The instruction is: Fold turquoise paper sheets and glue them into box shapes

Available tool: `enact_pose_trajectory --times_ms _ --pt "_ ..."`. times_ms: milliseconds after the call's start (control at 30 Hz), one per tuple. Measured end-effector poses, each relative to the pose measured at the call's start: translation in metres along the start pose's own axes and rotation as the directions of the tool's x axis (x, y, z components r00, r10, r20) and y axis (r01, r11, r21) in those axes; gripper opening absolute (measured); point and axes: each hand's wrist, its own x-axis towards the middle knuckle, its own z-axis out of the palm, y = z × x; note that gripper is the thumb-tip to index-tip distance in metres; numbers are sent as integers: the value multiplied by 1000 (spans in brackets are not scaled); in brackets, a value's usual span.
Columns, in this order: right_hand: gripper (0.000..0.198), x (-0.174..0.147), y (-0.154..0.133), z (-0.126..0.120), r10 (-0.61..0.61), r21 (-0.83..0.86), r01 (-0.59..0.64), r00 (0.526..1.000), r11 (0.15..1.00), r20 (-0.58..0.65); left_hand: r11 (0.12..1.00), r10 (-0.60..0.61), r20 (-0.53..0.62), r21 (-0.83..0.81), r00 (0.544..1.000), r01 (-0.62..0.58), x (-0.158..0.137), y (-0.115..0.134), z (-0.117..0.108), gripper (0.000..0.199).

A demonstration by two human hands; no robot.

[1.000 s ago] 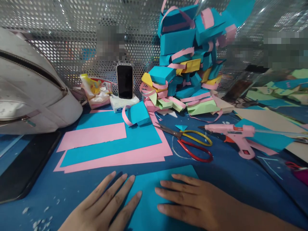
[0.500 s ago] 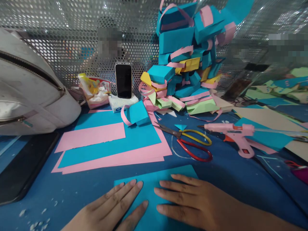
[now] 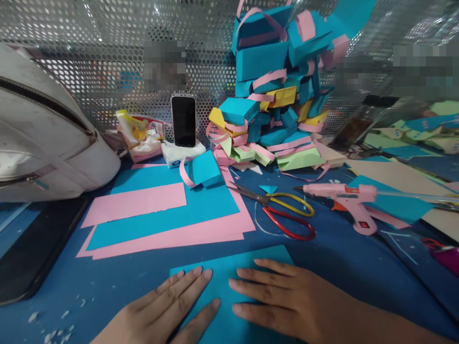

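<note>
A blue sheet of paper (image 3: pixel 229 267) lies on the table right before me, its lower part running out of view. My left hand (image 3: pixel 163 303) rests flat on its left side, fingers stretched out and thumb apart. On the right side my right hand (image 3: pixel 283 296) also lies flat, fingers spread and pointing left. A strip of bare paper shows between the two hands. Just beyond the sheet are scissors (image 3: pixel 267 203) with one yellow and one red handle. A small blue paper basket with a pink handle (image 3: pixel 204 171) sits farther back on flat sheets.
Pink and blue sheets (image 3: pixel 201 215) lie at centre left. Behind them a phone (image 3: pixel 184 122) leans upright on a tissue pack (image 3: pixel 182 154). Paper baskets (image 3: pixel 263 62) are piled high at the back. A pink glue gun (image 3: pixel 358 203) lies right, a white bag (image 3: pixel 53 129) left.
</note>
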Motion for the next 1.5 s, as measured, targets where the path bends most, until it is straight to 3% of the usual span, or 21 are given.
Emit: enact_pose_trajectory --times_ms 300,567,1100,1500 --pt "59 0 1 0 -5 5 5 1000 1000 10 998 -27 -30 -51 999 26 -2 0 2 42" --pt "59 0 5 1 -8 -4 8 999 1000 41 999 32 5 21 999 -32 -1 -2 1 42" --pt "57 0 2 0 -9 -50 12 997 999 73 999 35 9 32 999 -36 -6 -1 5 45" --pt "50 1 4 -1 -56 -54 54 998 997 -42 996 69 2 60 998 -69 -5 -4 9 47"
